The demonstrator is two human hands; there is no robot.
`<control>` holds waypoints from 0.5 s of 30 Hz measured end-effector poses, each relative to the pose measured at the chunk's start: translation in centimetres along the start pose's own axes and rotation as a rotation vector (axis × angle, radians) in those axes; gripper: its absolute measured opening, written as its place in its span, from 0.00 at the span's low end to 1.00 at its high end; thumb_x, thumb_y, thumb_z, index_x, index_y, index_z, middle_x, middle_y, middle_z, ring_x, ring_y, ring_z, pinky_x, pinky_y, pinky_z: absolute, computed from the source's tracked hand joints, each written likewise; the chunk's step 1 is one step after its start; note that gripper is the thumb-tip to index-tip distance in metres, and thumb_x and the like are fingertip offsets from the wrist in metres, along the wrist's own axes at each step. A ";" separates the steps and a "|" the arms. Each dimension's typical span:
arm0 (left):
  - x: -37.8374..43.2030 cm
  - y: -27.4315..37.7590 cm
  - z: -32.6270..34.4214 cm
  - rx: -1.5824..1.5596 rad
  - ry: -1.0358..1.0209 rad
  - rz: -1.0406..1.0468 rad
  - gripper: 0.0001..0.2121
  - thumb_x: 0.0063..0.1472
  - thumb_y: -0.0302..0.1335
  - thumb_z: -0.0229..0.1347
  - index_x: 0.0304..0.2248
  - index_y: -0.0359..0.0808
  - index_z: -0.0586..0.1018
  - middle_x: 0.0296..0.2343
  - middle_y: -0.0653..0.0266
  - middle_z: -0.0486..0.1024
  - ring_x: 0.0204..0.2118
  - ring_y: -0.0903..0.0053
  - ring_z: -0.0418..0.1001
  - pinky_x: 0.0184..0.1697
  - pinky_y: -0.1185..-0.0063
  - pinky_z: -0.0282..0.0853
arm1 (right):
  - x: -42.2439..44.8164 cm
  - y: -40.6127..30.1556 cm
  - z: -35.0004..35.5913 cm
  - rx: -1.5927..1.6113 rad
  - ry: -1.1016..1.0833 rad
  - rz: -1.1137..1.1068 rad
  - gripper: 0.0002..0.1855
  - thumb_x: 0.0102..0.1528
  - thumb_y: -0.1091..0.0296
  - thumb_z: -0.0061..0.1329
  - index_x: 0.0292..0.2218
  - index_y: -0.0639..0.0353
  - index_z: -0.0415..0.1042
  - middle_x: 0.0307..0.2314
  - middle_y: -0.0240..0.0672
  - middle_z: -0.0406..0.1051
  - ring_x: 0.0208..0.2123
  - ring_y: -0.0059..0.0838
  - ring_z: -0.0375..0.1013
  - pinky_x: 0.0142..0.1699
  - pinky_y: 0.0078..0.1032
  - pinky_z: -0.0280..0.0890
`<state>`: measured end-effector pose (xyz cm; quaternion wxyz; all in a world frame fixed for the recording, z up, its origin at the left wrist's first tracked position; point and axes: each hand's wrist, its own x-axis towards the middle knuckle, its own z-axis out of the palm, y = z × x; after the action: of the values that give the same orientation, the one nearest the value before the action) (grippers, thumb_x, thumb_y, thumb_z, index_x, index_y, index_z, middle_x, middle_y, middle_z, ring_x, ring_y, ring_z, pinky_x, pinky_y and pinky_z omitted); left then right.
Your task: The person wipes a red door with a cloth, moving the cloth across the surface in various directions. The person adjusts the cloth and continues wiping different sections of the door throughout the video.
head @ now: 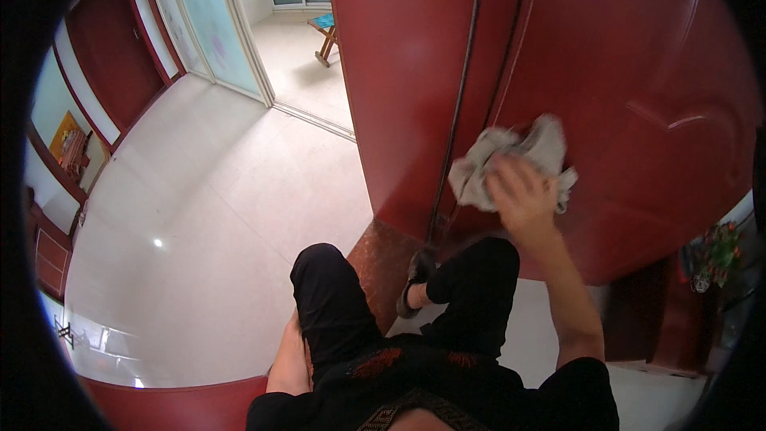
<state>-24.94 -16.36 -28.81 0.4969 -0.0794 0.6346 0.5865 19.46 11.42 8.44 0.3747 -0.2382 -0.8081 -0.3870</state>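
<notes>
My right hand is on a crumpled grey cloth, blurred and with its fingers spread over it. The cloth lies against a red door leaf with a raised moulded pattern, close to the leaf's edge and the dark seam beside it. Only my left forearm shows, along the outer side of my bent left knee; the left hand itself is hidden behind that leg.
A red panel adjoins the leaf. Below lies a brown stone threshold, near my right shoe. Pale floor tiles stretch left towards frosted sliding doors and a folding stool. A potted plant stands at right.
</notes>
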 end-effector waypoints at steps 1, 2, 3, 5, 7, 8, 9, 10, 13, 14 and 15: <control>0.2 -0.6 0.0 0.003 0.007 -0.014 0.10 0.60 0.31 0.52 0.36 0.33 0.75 0.30 0.61 0.74 0.29 0.71 0.72 0.33 0.71 0.68 | -1.1 -0.7 0.4 0.010 -0.024 -0.042 0.16 0.50 0.64 0.55 0.42 0.43 0.72 0.48 0.25 0.72 0.46 0.29 0.70 0.43 0.32 0.58; 0.3 -1.0 -0.1 0.005 0.013 -0.027 0.10 0.60 0.31 0.52 0.36 0.33 0.75 0.29 0.61 0.73 0.29 0.72 0.71 0.33 0.71 0.68 | -2.2 -1.4 0.7 0.024 -0.048 -0.083 0.16 0.50 0.64 0.55 0.42 0.43 0.72 0.48 0.25 0.71 0.46 0.28 0.70 0.43 0.31 0.58; 0.4 -1.5 -0.3 0.005 0.027 -0.039 0.09 0.60 0.31 0.52 0.35 0.33 0.75 0.29 0.61 0.73 0.28 0.72 0.71 0.33 0.71 0.68 | -2.6 -1.6 0.9 0.037 -0.075 -0.123 0.16 0.50 0.64 0.55 0.42 0.43 0.72 0.48 0.24 0.71 0.47 0.27 0.69 0.43 0.30 0.58; 0.8 -2.6 -0.9 0.012 0.046 -0.067 0.09 0.59 0.31 0.52 0.35 0.34 0.75 0.28 0.62 0.72 0.28 0.72 0.70 0.32 0.71 0.67 | -2.2 -0.9 0.7 0.005 -0.072 -0.098 0.16 0.49 0.63 0.56 0.41 0.43 0.73 0.49 0.24 0.71 0.48 0.26 0.68 0.43 0.30 0.59; 1.3 -3.8 -1.1 0.015 0.058 -0.097 0.08 0.59 0.31 0.52 0.34 0.34 0.74 0.28 0.63 0.72 0.27 0.72 0.70 0.31 0.72 0.66 | -1.1 0.8 -0.4 -0.069 -0.067 -0.056 0.16 0.49 0.64 0.55 0.41 0.43 0.73 0.49 0.24 0.70 0.49 0.26 0.67 0.45 0.30 0.59; 1.4 -4.2 -1.2 0.024 0.066 -0.112 0.08 0.59 0.31 0.52 0.34 0.34 0.74 0.27 0.63 0.72 0.27 0.73 0.70 0.31 0.72 0.66 | -0.2 2.2 -1.2 -0.125 -0.061 -0.021 0.16 0.49 0.65 0.55 0.42 0.43 0.73 0.49 0.24 0.70 0.50 0.27 0.67 0.46 0.31 0.59; 1.4 -5.1 -1.5 0.022 0.075 -0.128 0.08 0.59 0.31 0.52 0.33 0.34 0.74 0.27 0.63 0.71 0.27 0.73 0.69 0.31 0.72 0.66 | 1.0 3.5 -2.0 -0.175 -0.048 0.006 0.17 0.49 0.66 0.54 0.43 0.43 0.73 0.49 0.24 0.70 0.51 0.27 0.66 0.48 0.31 0.60; 1.6 -5.5 -1.6 0.032 0.081 -0.143 0.08 0.59 0.31 0.52 0.33 0.34 0.74 0.27 0.63 0.71 0.26 0.73 0.69 0.30 0.72 0.65 | 2.1 4.8 -3.4 -0.260 -0.111 0.109 0.19 0.49 0.69 0.53 0.44 0.45 0.72 0.50 0.27 0.69 0.52 0.30 0.66 0.50 0.33 0.59; 1.7 -6.1 -2.4 0.049 0.106 -0.165 0.07 0.59 0.31 0.52 0.32 0.35 0.73 0.26 0.64 0.70 0.25 0.74 0.68 0.29 0.72 0.64 | 4.2 9.3 -6.1 -0.179 0.149 0.371 0.23 0.50 0.76 0.49 0.50 0.57 0.69 0.51 0.40 0.66 0.54 0.41 0.64 0.57 0.38 0.57; 1.7 -6.4 -2.5 0.058 0.109 -0.179 0.07 0.59 0.31 0.52 0.32 0.35 0.73 0.25 0.64 0.70 0.25 0.74 0.68 0.29 0.72 0.64 | 5.4 10.2 -6.5 -0.074 0.317 0.469 0.25 0.51 0.78 0.47 0.52 0.60 0.66 0.52 0.44 0.65 0.54 0.43 0.63 0.58 0.39 0.55; 1.9 -6.5 -2.5 0.066 0.111 -0.186 0.07 0.59 0.31 0.52 0.31 0.35 0.73 0.25 0.65 0.70 0.25 0.74 0.67 0.28 0.72 0.64 | 6.1 11.0 -6.9 0.030 0.487 0.566 0.27 0.51 0.79 0.46 0.54 0.64 0.63 0.53 0.47 0.63 0.55 0.45 0.62 0.60 0.40 0.54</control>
<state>-22.78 -19.46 -35.00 0.5155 -0.1539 0.6702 0.5113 26.08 12.94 21.11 0.6514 -0.3476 -0.6031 -0.3018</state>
